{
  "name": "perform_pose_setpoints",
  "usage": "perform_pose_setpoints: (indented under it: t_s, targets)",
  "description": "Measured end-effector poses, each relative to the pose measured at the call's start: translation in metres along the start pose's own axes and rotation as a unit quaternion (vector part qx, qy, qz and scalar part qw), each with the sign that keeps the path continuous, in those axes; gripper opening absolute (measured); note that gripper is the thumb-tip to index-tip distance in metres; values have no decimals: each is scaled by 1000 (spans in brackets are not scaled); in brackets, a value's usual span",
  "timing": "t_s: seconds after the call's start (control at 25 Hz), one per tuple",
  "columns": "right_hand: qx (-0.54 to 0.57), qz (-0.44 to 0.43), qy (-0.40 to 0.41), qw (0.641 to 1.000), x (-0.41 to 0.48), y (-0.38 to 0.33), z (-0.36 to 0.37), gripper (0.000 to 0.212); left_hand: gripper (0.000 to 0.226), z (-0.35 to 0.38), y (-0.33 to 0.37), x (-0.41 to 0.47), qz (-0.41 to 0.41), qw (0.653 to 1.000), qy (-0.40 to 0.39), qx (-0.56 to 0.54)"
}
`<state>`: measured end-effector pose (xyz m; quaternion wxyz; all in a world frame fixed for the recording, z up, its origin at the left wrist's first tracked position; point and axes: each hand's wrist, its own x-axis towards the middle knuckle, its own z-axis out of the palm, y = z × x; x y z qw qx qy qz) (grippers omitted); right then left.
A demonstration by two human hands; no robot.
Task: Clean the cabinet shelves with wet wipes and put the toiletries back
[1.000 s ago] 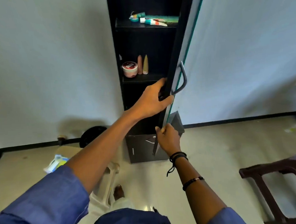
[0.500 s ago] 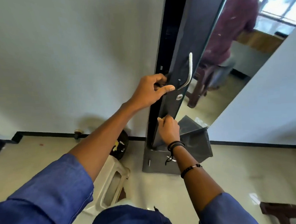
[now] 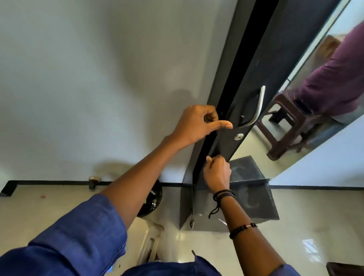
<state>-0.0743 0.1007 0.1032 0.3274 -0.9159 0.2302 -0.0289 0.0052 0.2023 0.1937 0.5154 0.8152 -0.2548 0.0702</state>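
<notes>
Fingers (image 3: pixel 210 113) of your left hand (image 3: pixel 197 124) curl round the near edge of the cabinet door (image 3: pixel 282 46), with the thumb laid straight across its front, just left of the metal handle (image 3: pixel 258 108) and the round lock (image 3: pixel 239 136). Lower down, your right hand (image 3: pixel 218 173) is bunched against the same edge; whether it grips, I cannot tell. Against the far wall, right of centre, stands the cabinet (image 3: pixel 234 49), with only a dark slit showing beside the door. On the door's right, the mirror (image 3: pixel 322 76) reflects a brown stool.
</notes>
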Motion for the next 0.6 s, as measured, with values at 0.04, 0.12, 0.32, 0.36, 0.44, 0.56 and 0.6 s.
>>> perform_pose_setpoints:
  t_s: [0.04,0.12,0.32,0.36,0.44,0.56,0.6]
  targets:
    - [2,-1,1,1000,5,-5,0,29,43,-2,-3,6,8,1000,3,13]
    - [-1,5,4,1000,16,-12,3,30,46,-6,-8,17,11,999,4,35]
    - [-3,6,-8,1000,39,-23,7,30,48,-12,-14,33,10,996,27,90]
    - [2,4,-14,1000,42,-22,9,30,47,-11,-13,35,9,995,31,98]
    - [8,17,-42,999,50,-24,10,31,46,-14,-11,41,12,990,35,134]
    - [-36,-14,-111,993,62,-39,2,35,47,-30,0,49,26,980,23,196]
    - [-39,-45,-141,988,65,-46,-1,34,47,-34,5,50,35,975,26,220]
